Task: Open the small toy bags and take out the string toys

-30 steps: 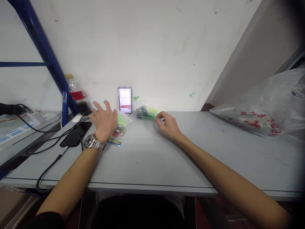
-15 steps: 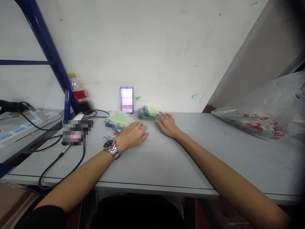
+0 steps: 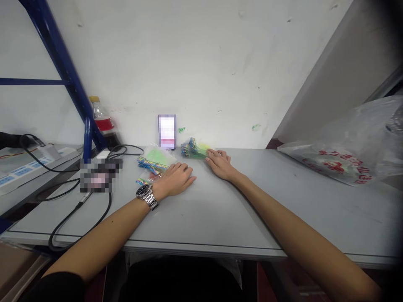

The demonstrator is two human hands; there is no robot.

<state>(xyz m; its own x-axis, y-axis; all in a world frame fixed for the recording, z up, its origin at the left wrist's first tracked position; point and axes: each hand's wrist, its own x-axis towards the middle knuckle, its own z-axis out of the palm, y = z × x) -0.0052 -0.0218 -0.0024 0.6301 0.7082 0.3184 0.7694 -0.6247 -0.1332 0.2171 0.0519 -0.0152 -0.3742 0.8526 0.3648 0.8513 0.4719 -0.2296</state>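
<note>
My left hand, with a metal watch on the wrist, lies palm down on the table with its fingers loosely stretched out. It is beside several clear plastic packets with colourful printed strips; one shows green contents, another something reddish. My right hand rests palm down further right, fingers extended and nothing gripped. Its fingertips touch the near right end of a small pile of similar packets, with yellow-green contents and patterned edges. The fingertips partly cover that end.
A phone leans against the wall behind the packets. At left are a cola bottle, a blurred-out device with black cables, a power strip and a blue metal frame. A large plastic bag lies at right.
My right hand's fingers have shifted slightly and sit closer together. The pile's patterned ends look slightly raised and more fanned out. My left hand stays in place.
</note>
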